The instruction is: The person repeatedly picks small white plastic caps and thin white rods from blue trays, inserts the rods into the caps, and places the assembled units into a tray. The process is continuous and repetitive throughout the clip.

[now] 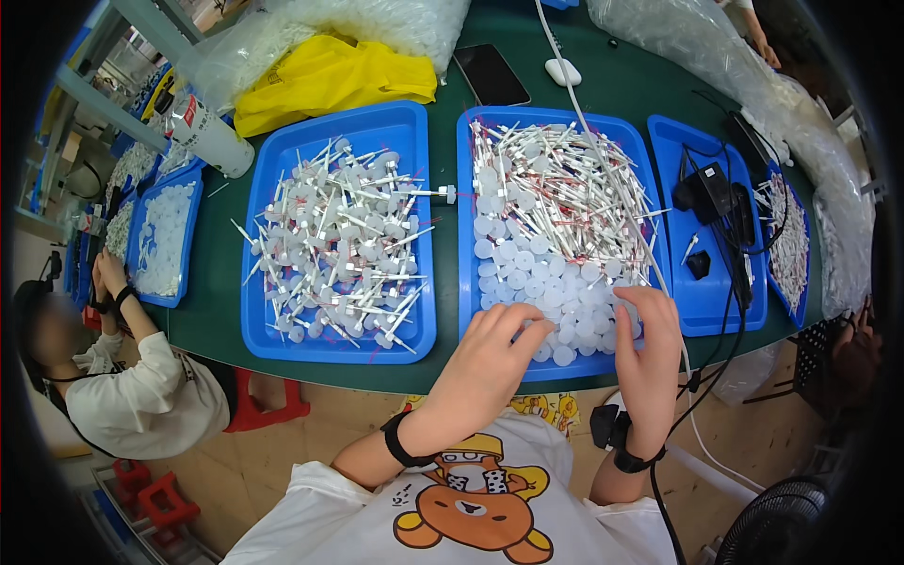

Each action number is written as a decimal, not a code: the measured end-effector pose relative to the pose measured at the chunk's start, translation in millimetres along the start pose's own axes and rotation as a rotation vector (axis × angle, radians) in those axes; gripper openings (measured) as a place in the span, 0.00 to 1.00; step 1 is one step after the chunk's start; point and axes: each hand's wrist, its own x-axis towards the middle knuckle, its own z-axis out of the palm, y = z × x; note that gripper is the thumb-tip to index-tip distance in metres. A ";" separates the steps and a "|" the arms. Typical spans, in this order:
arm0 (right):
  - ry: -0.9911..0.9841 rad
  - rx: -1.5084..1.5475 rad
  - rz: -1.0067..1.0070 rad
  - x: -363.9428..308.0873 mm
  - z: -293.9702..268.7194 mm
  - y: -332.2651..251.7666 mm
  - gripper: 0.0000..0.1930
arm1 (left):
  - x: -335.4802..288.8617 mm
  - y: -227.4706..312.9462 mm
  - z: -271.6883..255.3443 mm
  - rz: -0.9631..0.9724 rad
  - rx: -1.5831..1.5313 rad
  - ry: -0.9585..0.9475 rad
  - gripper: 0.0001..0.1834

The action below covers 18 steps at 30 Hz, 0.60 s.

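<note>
My left hand [490,350] is over the near left part of a blue tray [464,226], beside a heap of translucent white round caps [565,297]. Its fingers are curled with thumb and index tips close together; whatever is between them is too small to make out. Over the tray's near right part, my right hand [652,344] bends its fingers with thumb and index apart, and nothing shows between them. Behind the caps lie many thin white sticks [574,188] with red threads. A second blue tray [252,311] holds sticks with caps fitted on them [344,240].
A white cable [603,155] crosses the right part of the tray. Farther right, a blue tray [692,315] holds black cables and an adapter [708,191]. A phone [492,75], a yellow bag [334,80] and a bottle [212,137] stand behind. A co-worker [141,377] sits left.
</note>
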 end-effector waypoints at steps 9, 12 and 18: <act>-0.117 -0.308 -0.102 13.1 15.5 3.0 0.07 | -9.1 4.7 -12.9 -0.123 -0.092 0.201 0.14; -0.096 -0.399 -0.117 10.7 18.5 0.5 0.07 | -15.2 5.3 -21.3 -0.148 -0.107 0.220 0.14; -0.100 -0.441 -0.114 6.2 23.5 -2.4 0.09 | -23.2 -0.1 -26.9 -0.173 -0.146 0.280 0.14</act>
